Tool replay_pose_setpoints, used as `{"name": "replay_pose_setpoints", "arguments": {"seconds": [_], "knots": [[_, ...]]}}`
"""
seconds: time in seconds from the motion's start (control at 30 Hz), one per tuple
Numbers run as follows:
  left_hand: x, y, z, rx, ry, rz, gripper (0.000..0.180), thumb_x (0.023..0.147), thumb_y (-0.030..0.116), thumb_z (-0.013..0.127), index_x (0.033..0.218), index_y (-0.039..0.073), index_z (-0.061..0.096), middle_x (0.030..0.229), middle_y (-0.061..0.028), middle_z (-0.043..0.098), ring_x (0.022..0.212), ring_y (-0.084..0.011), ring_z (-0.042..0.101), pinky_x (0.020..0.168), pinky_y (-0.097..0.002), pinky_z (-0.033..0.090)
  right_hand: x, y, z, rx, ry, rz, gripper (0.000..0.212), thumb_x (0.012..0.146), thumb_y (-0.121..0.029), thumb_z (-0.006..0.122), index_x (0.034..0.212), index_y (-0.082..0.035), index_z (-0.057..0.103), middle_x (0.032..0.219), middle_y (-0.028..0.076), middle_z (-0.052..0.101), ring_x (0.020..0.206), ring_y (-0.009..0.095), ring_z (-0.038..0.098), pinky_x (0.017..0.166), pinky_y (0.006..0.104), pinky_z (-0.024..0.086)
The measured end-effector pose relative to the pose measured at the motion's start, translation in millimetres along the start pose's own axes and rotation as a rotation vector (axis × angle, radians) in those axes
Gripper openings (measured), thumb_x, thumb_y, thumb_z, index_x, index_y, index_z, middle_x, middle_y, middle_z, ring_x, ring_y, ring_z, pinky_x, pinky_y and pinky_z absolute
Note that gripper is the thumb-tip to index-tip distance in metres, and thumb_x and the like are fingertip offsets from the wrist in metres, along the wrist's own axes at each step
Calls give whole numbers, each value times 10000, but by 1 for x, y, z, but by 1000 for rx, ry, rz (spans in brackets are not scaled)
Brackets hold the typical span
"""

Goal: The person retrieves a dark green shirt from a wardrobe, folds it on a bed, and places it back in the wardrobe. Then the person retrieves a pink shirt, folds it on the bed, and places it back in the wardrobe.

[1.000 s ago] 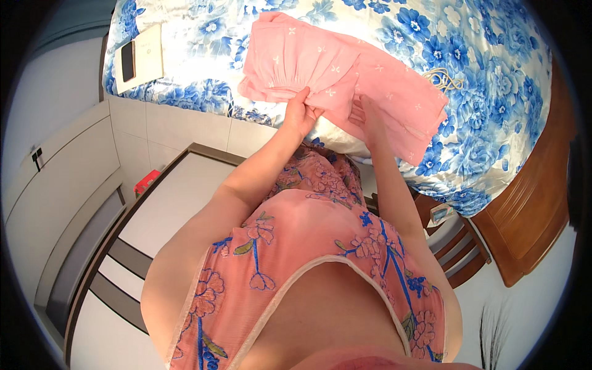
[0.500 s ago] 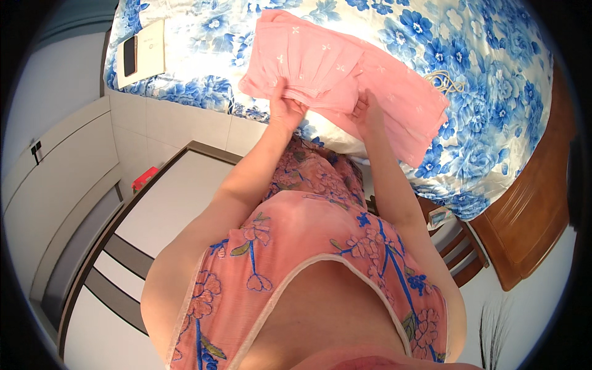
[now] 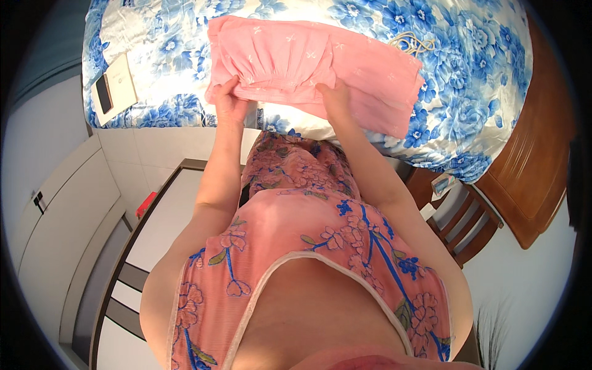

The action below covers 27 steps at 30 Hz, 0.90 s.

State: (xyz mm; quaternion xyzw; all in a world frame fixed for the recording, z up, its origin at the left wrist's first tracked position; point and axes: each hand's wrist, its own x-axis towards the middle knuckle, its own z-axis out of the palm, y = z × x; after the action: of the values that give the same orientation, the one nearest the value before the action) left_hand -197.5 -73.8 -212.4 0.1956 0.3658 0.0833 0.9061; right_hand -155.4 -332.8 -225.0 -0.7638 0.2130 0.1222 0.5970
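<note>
A folded pink garment with a small white print lies along the near side of the bed; it looks like a pair of pants. Its gathered waistband faces me. My left hand is closed on the left end of this band, thumb on top and the other fingers partly hidden beneath. At the band's right end my right hand pinches the cloth, its thumb showing above and the fingers mostly covered. Between both hands the band is stretched fairly straight, and the rest of the garment lies flat to the right.
The bed carries a blue-flowered sheet. On it, a pale cord lies beyond the garment, and a dark phone rests on a white box at far left. A wooden chair and brown headboard stand right.
Both hands have shifted left in view, and the garment's gathered part now lies flatter and straighter. My right hand has moved onto the band's right end. The whole view has turned slightly.
</note>
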Motion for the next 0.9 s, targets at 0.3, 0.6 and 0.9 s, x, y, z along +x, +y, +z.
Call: {"name": "replay_pose_setpoints", "arguments": {"seconds": [0.3,0.6,0.9], "knots": [[16,40,-18,709,422,402,576,804,-74,707,1316,-37,447,1239,-220,586,971,-275,674,807,-393,609,9,37,-32,-55,-179,15,401,825,-164,739,1157,37,639,1030,155,711,949,285,673,850,376,528],[-21,-44,11,1946,-415,1229,623,858,316,738,1428,154,546,1513,-222,421,1397,-436,385,1132,-591,308,29,60,-222,-734,613,-330,691,816,-395,772,1278,80,577,1241,254,611,1146,391,582,982,461,476],[-19,-92,38,2253,-533,966,646,900,383,653,1503,254,462,1617,-154,316,1495,-376,275,1175,-647,204,66,63,-252,-423,367,6,831,801,-516,793,1266,134,566,1159,265,649,1053,361,640,915,443,507]]}}
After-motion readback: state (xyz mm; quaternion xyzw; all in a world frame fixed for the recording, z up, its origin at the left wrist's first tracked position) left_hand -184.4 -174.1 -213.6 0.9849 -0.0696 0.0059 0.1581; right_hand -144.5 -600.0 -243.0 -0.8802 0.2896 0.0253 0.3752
